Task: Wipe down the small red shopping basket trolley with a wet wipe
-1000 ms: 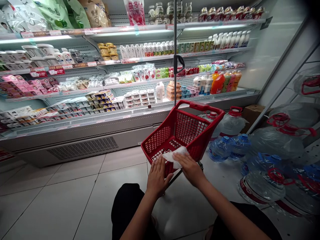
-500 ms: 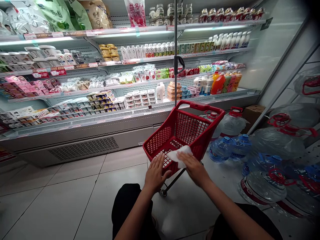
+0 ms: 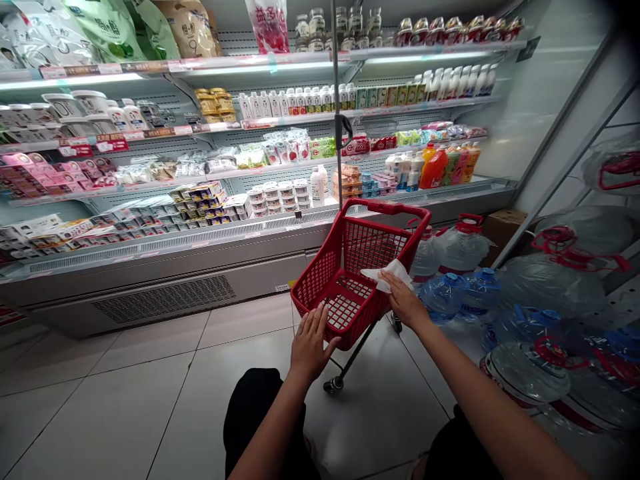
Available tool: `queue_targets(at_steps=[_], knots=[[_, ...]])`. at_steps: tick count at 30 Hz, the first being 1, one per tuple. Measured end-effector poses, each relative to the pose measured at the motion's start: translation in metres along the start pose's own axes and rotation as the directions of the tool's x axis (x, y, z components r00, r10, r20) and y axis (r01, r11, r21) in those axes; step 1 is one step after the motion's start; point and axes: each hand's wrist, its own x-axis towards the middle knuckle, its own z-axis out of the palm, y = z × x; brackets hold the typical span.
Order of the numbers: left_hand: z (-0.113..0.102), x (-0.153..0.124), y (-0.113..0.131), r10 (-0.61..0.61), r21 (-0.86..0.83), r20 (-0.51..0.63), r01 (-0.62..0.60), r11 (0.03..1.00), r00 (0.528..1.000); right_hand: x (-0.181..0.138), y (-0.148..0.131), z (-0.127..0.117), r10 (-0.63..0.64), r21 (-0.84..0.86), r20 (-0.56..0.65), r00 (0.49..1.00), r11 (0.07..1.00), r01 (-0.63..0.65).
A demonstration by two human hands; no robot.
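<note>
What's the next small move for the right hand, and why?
Probably slide the right hand up the right side rim toward the handle: its white cloth is against the red shopping cart partway along, with uncovered rim beyond, while the left hand is at the near edge.

Left grip [image 3: 311, 340]: bare hand, four fingers and a thumb, all visible. Right grip [image 3: 404, 300]: bare hand, slim fingers. Left forearm [image 3: 273, 427]: slender, bare along its visible length. Right forearm [image 3: 465, 380]: likewise bare, narrowing toward the wrist. Left leg [image 3: 255, 400]: clad in plain black cloth, rounded at the knee; fine detail lost in the dark. Right leg [image 3: 450, 450]: clad in black, partly hidden by the right forearm.
</note>
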Motion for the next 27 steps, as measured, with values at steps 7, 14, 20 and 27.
queue_targets(at_steps=[7,14,20,27], knots=[[-0.002,-0.013,0.028,0.006,-0.02,-0.006,-0.006,1.0,1.0,-0.033,-0.047,-0.001,-0.051,0.036,0.006,0.999,0.998,0.051],[-0.001,-0.022,0.059,0.09,-0.037,0.034,-0.089,0.995,0.995,-0.102,-0.119,-0.01,-0.098,-0.022,0.083,0.992,0.995,0.101],[-0.011,-0.021,0.048,0.201,-0.043,0.039,-0.199,0.979,0.979,-0.123,-0.113,-0.023,-0.132,-0.154,0.124,0.984,0.977,0.15],[-0.021,-0.009,0.017,0.082,0.019,0.0,-0.082,0.996,0.997,-0.128,-0.089,-0.029,0.072,-0.228,-0.029,0.997,0.971,-0.076]])
